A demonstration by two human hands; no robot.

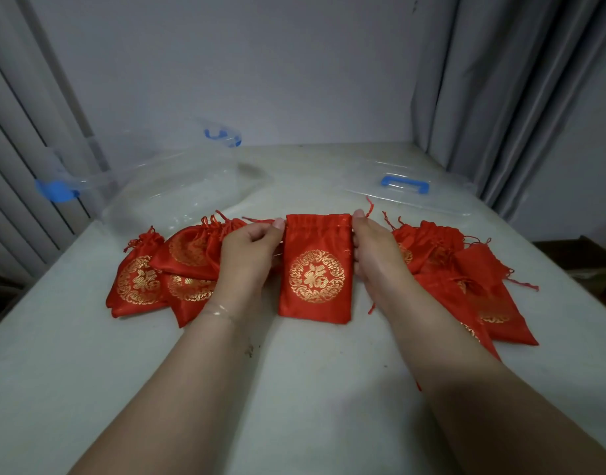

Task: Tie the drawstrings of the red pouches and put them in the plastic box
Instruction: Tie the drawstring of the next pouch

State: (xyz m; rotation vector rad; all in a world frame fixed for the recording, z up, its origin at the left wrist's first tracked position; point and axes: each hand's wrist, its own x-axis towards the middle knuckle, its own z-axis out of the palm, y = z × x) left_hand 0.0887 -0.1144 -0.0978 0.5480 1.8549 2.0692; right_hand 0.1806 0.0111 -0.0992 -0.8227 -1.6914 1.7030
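Before the clear plastic box (178,186), left hand (250,250) and right hand (373,255) pinch the drawstrings of a red satin pouch with a gold emblem (316,269).

Red pouch (314,269): satin-like cloth, glossy, smooth, with metallic gold print; thin twisted red cord drawstrings (260,220). Tied pouches (178,265) at left and loose pouches (466,279) at right: same shiny cloth. Plastic box (164,180) and lid (408,186): clear, glossy plastic, opaque blue plastic clips and handle. Counter (312,389): pale, matt, faintly mottled. Curtains (500,97): grey matt cloth.
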